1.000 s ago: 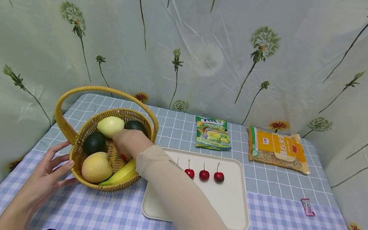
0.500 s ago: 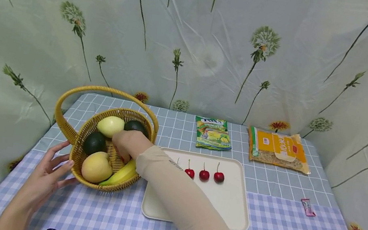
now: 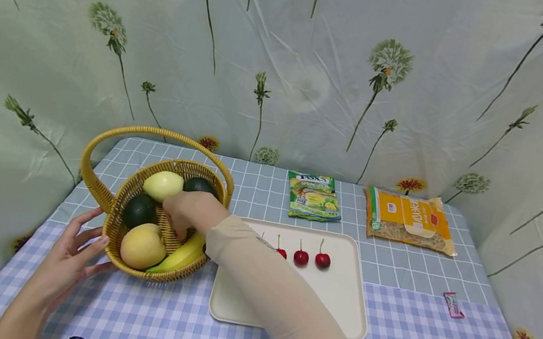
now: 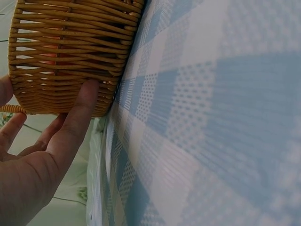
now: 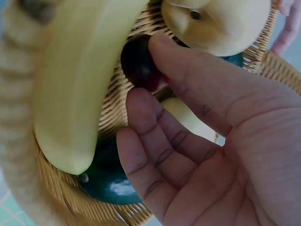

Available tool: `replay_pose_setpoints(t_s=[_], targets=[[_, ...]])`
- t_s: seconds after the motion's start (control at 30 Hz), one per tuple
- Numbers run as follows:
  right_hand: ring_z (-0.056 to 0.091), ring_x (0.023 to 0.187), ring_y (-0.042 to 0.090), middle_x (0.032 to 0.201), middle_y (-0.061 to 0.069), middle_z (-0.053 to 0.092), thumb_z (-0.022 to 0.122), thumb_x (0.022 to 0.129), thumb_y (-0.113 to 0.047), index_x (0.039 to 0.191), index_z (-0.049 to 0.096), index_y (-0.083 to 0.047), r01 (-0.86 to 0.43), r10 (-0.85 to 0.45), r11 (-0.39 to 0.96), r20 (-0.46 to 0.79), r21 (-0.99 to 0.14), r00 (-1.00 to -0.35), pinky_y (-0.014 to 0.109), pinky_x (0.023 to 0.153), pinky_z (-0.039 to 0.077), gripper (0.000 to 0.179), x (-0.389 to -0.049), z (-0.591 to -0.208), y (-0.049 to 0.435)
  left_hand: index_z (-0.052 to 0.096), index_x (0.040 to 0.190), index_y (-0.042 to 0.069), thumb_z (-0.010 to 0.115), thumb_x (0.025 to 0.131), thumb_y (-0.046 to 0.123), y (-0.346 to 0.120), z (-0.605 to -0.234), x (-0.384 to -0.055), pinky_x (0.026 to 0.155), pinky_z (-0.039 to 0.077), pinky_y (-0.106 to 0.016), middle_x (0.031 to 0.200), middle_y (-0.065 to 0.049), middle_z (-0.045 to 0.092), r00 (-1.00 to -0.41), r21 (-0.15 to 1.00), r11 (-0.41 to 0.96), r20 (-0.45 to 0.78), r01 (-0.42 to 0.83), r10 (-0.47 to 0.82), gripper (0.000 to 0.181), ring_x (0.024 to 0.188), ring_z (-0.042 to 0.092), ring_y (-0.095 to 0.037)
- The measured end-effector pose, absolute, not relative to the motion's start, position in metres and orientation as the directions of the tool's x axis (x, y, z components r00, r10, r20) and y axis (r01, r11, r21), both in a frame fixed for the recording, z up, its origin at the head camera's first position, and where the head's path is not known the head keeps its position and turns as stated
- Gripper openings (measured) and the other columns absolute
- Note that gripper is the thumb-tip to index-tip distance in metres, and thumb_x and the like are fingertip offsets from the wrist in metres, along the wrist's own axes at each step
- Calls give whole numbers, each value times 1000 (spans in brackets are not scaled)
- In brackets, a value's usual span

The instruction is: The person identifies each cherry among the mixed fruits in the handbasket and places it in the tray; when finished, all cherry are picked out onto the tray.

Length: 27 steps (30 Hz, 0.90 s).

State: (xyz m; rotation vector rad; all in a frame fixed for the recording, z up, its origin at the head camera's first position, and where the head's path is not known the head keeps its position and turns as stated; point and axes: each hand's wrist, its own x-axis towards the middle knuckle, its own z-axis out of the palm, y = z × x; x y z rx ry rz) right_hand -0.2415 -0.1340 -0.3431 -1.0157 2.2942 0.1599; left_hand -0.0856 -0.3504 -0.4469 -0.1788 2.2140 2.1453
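The right hand [image 3: 196,211] reaches into the wicker basket [image 3: 138,274]. In the right wrist view, its thumb and a fingertip pinch a dark red cherry [image 5: 137,61], held above the woven bottom beside a banana [image 5: 77,84]. The left hand [image 3: 73,259] touches the basket's left outer side, fingers spread and fingertips resting on the wicker wall [image 4: 70,59]. Around the right hand in the basket lie a yellow peach-like fruit [image 3: 143,247], a pale yellow oval fruit [image 3: 163,185] and dark green fruits [image 3: 140,212]. From the head view, the right fingertips are hidden.
Under the right forearm is a cream tray [image 3: 329,307] with a row of cherries [image 3: 301,258], partly covered by the sleeve. Behind lie a green packet [image 3: 314,198] and an orange bag [image 3: 411,219]. A small pink wrapper [image 3: 453,305] lies at right. The basket handle [image 3: 163,133] arches up behind.
The right hand and forearm have shifted slightly to the right within the basket, the sleeve now covering more of one tray cherry. The left hand and basket stay still.
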Motion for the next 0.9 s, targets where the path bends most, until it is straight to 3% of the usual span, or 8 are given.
replay_pose_setpoints(t_s=[0.23, 0.47, 0.73, 0.9], targets=[[55, 88, 6, 98, -9, 66, 82, 97, -19, 93, 71, -20, -740, -749, 620, -478, -262, -458, 19, 71, 47, 12, -241, -338, -119, 20, 170, 35, 54, 113, 12, -351, -447, -86, 82, 64, -32, 135, 12, 49, -994, 995, 12, -101, -101, -34, 70, 114, 65, 4], [55, 95, 9, 106, -9, 63, 80, 99, -27, 104, 68, -21, -759, -809, 563, -404, -328, -426, 20, 75, 45, 14, -237, -329, -101, 19, 170, 35, 54, 113, 13, -352, -448, -85, 83, 64, -32, 137, 11, 47, -993, 994, 19, -111, -111, -33, 70, 114, 64, 5], [54, 79, 8, 92, -4, 63, 78, 102, -29, 112, 67, -19, -734, -866, 495, -328, -465, -377, 19, 69, 44, 18, -228, -315, -67, 19, 170, 35, 55, 113, 13, -351, -448, -85, 83, 64, -32, 137, 10, 46, -993, 993, 19, -116, -116, -38, 70, 113, 65, 5], [53, 77, 8, 86, -4, 61, 78, 102, -29, 112, 67, -20, -715, -890, 455, -265, -530, -370, 20, 69, 44, 18, -222, -310, -38, 19, 170, 35, 54, 113, 12, -351, -448, -85, 83, 64, -32, 136, 9, 47, -994, 995, 8, -103, -103, -32, 70, 113, 66, 3]])
